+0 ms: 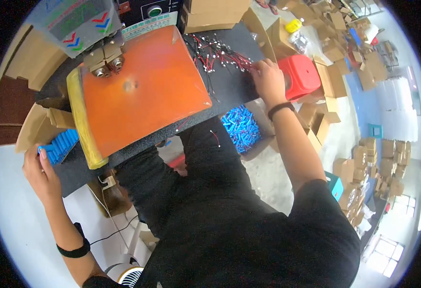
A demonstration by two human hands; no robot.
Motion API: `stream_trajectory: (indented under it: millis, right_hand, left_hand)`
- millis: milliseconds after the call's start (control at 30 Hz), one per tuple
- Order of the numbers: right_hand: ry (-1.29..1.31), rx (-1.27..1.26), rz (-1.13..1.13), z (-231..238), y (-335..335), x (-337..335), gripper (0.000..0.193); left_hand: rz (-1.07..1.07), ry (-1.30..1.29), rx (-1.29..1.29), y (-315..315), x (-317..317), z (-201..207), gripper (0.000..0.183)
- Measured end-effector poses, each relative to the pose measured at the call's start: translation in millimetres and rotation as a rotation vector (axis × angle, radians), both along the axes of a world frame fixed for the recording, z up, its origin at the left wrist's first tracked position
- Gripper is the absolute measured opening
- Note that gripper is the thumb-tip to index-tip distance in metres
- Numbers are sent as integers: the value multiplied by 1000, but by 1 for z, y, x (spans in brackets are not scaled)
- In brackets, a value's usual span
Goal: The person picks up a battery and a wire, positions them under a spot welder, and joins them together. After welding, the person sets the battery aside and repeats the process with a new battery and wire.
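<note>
At the far left, my left hand (42, 175) pinches the end of a blue cylindrical battery cell (41, 150) between thumb and fingers. Beside it, a row of similar blue cells (62, 144) lies in an open cardboard box (42, 126). My right hand (269, 82) reaches to the right end of the bench, its fingers closed on red-and-black wire leads (245, 63) at the edge of a loose pile (215, 54) with white connectors. The fingertips partly hide what they grip. Between my hands lies an orange sheet (145, 89) with a yellow padded left edge (83, 120).
A spot welding machine (105, 67) with two round metal parts stands over the sheet's far left. Below the bench's right side, a carton holds many blue cells (240, 128). A red plastic stool (302, 77) is beyond my right hand. Stray leads (215, 138) lie on my lap.
</note>
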State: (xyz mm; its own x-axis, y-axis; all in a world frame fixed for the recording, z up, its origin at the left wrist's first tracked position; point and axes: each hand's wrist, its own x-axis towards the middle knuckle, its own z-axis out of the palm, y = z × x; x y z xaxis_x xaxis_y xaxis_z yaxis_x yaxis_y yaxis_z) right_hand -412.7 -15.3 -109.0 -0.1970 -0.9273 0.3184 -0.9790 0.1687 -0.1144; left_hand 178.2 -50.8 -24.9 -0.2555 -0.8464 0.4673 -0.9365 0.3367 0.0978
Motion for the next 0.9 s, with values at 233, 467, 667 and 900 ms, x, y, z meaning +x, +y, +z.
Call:
stream_trajectory:
  millis: [233,467,667,900]
  right_hand:
    - [13,-205,106,45,-8,0,13]
    - [-122,-207,173,55,-13,16,15]
    - [-95,-351,281,66,-14,32,10]
    - [-155,-317,366,81,-25,46,19]
  left_hand:
    - [-83,64,-102,15,-43,19,19]
    - [-197,190,-28,11,-89,26,18]
    - [-343,207,-52,15,-124,30,19]
    - [-430,275,-29,13,-148,33,20]
